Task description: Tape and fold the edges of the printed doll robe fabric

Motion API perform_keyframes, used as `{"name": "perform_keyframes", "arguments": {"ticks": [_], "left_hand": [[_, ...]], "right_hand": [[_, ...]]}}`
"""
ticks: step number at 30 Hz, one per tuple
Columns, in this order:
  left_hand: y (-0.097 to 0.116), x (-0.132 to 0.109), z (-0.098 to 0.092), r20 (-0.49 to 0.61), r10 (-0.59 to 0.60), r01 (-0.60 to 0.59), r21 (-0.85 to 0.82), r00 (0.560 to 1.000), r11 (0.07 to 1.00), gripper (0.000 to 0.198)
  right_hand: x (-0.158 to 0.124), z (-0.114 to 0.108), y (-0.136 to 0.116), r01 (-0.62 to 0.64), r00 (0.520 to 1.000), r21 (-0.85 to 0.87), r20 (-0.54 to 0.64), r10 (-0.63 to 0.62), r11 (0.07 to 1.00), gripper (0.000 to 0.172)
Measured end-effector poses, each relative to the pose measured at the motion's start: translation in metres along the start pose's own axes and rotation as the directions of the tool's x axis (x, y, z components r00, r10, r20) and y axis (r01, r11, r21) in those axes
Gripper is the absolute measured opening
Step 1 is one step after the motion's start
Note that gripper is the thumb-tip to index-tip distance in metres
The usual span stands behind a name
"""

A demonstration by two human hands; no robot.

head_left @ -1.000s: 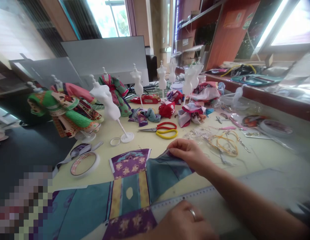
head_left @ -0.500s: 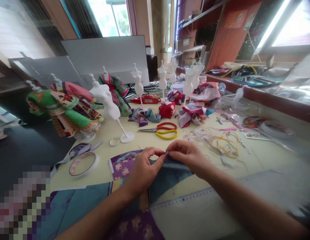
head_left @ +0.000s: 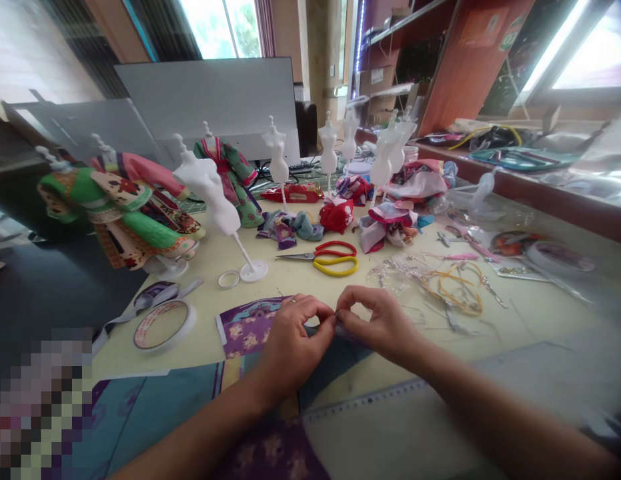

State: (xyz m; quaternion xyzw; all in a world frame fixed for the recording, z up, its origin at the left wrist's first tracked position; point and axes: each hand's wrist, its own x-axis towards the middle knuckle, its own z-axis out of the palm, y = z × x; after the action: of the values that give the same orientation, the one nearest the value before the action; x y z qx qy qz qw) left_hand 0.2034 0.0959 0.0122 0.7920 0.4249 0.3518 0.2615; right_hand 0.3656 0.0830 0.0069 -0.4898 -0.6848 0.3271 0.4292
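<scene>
The left hand point(head_left: 295, 343) and right hand point(head_left: 377, 323) are closed in a pinch, fingertips almost meeting over the edge of a teal cloth point(head_left: 335, 363), with something too small to tell between them. A purple printed cloth point(head_left: 245, 337) lies just left of the grip; scissors point(head_left: 317, 257) lie beyond it.

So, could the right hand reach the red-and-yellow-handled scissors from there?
Probably yes: the right hand sits just below the scissors, with nothing visibly between them, though its fingers would likely have to release the teal fabric first.
</scene>
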Motion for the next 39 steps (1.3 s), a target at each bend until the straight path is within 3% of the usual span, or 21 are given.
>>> {"name": "perform_keyframes", "arguments": {"ticks": [8,15,18,22,25,28,32,39], "left_hand": [[-0.0002,0.0,-0.0016,0.015,-0.046,0.046,-0.03,0.999,0.998,0.012],[-0.0046,0.0012,-0.0077,0.052,-0.217,0.223,-0.145,0.975,0.964,0.017],[-0.004,0.0019,-0.0084,0.06,-0.225,0.232,-0.159,0.972,0.96,0.019],[-0.0027,0.0018,-0.0071,0.045,-0.194,0.198,-0.126,0.98,0.972,0.017],[-0.0043,-0.0012,-0.0053,-0.113,-0.138,0.133,-0.053,0.984,0.99,0.01],[-0.0054,-0.005,-0.0041,-0.255,0.064,-0.038,0.107,0.965,0.994,0.007],[-0.0048,-0.0068,-0.003,-0.219,0.258,-0.199,0.257,0.941,0.946,0.008],[-0.0058,-0.0042,-0.0021,-0.213,0.273,-0.208,0.284,0.938,0.936,0.008]], "right_hand": [[0.0013,0.0017,0.0027,-0.023,1.0,0.001,0.015,0.023,1.0,0.013],[0.0018,-0.0015,-0.0036,-0.092,0.995,0.08,0.055,0.088,0.993,0.016],[0.0019,-0.0001,-0.0027,-0.091,0.996,0.105,0.03,0.088,0.99,0.011],[0.0025,0.0031,0.0017,-0.099,0.995,0.161,0.023,0.097,0.982,0.012],[0.0029,0.0042,0.0035,-0.102,0.995,0.184,0.017,0.101,0.978,0.012],[0.0029,0.0042,0.0033,-0.092,0.996,0.186,-0.004,0.094,0.978,0.01],[0.0024,0.0044,0.0011,-0.065,0.997,0.162,-0.024,0.07,0.985,0.01],[0.0013,0.0079,-0.0018,-0.001,0.999,0.102,-0.048,0.006,0.995,0.009]]}}
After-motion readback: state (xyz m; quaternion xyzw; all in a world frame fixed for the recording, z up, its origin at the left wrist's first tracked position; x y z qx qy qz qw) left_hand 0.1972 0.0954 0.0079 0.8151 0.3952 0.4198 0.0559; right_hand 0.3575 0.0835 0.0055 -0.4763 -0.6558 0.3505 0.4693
